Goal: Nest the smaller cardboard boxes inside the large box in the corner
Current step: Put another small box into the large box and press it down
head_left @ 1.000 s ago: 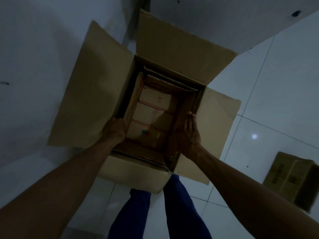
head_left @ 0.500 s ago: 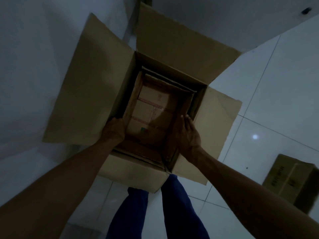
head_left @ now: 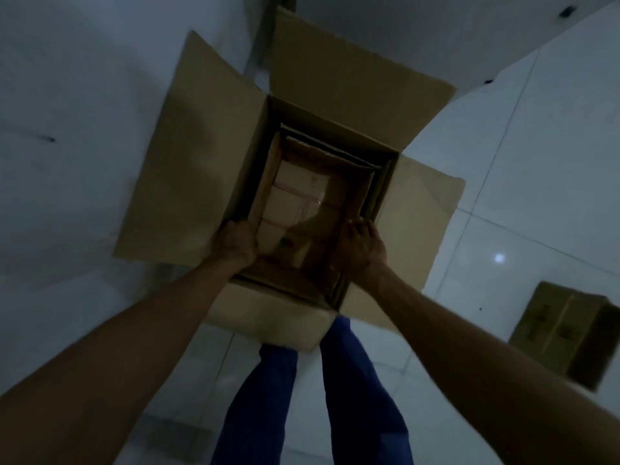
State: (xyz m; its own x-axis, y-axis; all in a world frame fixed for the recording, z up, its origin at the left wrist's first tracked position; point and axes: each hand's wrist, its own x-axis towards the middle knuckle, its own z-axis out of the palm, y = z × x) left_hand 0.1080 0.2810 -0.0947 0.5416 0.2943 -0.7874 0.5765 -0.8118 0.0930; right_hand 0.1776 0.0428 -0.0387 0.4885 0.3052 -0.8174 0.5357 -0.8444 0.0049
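- Cardboard dominates the head view: the large box stands in the corner where two pale walls meet, its four flaps folded outward.
- Inside it sits a smaller box, open at the top, with further cardboard edges showing between its far wall and the large box's wall.
- At the bottom of the smaller box lies a pale carton with reddish tape lines.
- Left hand is closed over the near-left wall of the smaller box, fingers curled on its edge.
- Right hand grasps the near-right wall of the same box, fingertips hooked over the rim.
- Blue trouser legs stand just behind the large box's near flap.
- Another closed cardboard box lies well apart on the white tiled floor, to the right.
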